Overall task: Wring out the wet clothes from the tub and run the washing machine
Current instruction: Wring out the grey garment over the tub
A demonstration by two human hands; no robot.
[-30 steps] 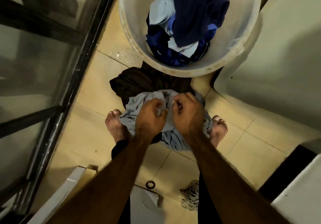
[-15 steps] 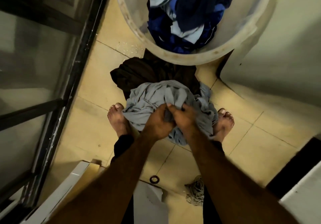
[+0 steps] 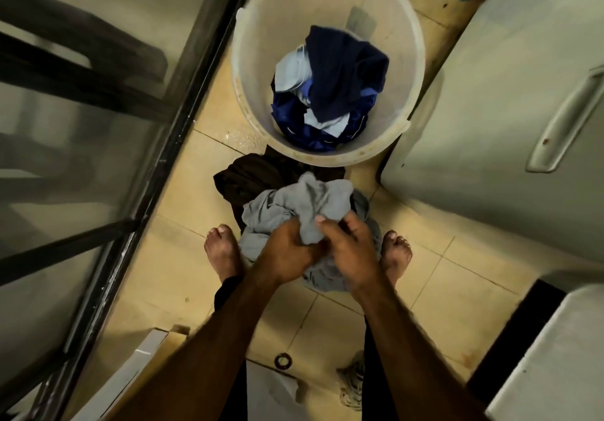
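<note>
At far left, a dark-framed glass door [image 3: 183, 120] borders the tiled floor [image 3: 183, 211]. Next comes the left foot [image 3: 222, 250], and just beside it the left hand [image 3: 286, 252], its fingers curled into a bunched grey garment [image 3: 287, 205]. The right hand [image 3: 351, 250] touches the left and likewise grips the cloth, a fingertip pressed over a fold; neither hand is free. Most of the grey garment billows ahead and to the left of the two grips, with a smaller tail hanging beneath the right hand, toward the right foot [image 3: 395, 252]. Both hands are equally near the cloth, so the relation that matters is the span between them: the grips sit almost on one spot, leaving hardly any length to twist. A wringing motion probably calls for the hands to slide apart along the garment, so that a long axis runs left to right between them. Straight ahead of the hands stands the tub [image 3: 258, 61], its near rim just beyond a dark brown garment [image 3: 248, 172] lying on the floor; blue clothes [image 3: 330, 100] sit heaped inside it. At right stands a cream appliance [image 3: 490, 110] with a long handle, and a white unit [image 3: 539, 355] occupies the lower right corner; which of these is the washing machine cannot be told from this angle.
</note>
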